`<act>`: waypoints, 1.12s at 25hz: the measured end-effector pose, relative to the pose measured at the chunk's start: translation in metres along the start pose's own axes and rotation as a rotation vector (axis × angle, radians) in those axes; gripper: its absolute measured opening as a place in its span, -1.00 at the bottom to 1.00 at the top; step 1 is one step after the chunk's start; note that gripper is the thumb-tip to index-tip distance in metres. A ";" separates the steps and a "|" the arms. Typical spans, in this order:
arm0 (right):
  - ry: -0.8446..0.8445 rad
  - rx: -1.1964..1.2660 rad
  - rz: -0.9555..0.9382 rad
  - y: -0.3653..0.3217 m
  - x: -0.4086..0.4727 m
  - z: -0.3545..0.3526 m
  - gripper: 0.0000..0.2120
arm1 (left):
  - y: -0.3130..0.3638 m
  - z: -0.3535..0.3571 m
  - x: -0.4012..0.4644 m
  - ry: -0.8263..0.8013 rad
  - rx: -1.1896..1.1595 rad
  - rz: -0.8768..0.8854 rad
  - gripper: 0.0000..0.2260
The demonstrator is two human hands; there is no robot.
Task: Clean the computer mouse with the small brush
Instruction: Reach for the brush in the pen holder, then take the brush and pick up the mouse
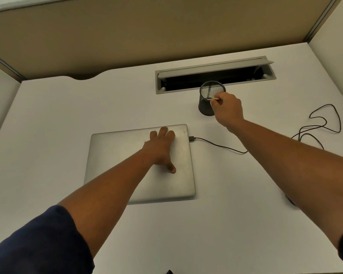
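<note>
Spanning the view, the desk (48,119) carries a closed laptop (115,155) near its front edge — left hand (160,149) flat on it, fingers straight. Toward the back edge, the right hand (227,108) pinches a small brush (214,99) at a mesh cup (208,99). Mouse not visible — fetching step; next, locate it.

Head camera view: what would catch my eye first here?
Two bare arms reach over a white desk. The left hand rests flat on a closed silver laptop at centre. Farther back, the right hand pinches a thin wooden stick at the rim of a black mesh cup.
</note>
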State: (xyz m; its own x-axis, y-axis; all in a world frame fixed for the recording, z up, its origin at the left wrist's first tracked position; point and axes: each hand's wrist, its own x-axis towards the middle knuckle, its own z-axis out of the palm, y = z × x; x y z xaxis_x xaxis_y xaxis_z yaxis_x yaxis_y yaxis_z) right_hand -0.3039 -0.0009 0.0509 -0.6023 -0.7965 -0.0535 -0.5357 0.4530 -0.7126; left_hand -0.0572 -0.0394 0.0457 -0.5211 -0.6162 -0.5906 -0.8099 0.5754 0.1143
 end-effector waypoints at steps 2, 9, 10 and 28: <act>0.020 -0.029 -0.038 -0.002 -0.002 -0.001 -0.69 | 0.000 0.000 0.000 -0.002 0.001 -0.002 0.11; 0.153 0.084 -0.055 -0.003 -0.007 -0.022 -0.68 | 0.003 -0.001 0.002 -0.001 0.001 -0.009 0.10; 0.175 0.111 -0.045 -0.003 -0.010 -0.027 -0.70 | 0.003 -0.001 0.003 0.001 0.001 -0.009 0.11; 0.278 0.934 0.428 0.060 -0.135 -0.114 -0.89 | 0.114 0.010 -0.021 0.118 -0.234 0.268 0.07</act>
State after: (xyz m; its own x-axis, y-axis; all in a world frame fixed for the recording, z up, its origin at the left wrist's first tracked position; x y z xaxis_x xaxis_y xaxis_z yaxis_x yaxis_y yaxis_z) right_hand -0.3219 0.1796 0.0954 -0.8101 -0.4707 -0.3494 0.3483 0.0929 -0.9328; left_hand -0.1358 0.0449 0.0636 -0.7397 -0.5260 -0.4198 -0.6727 0.5945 0.4404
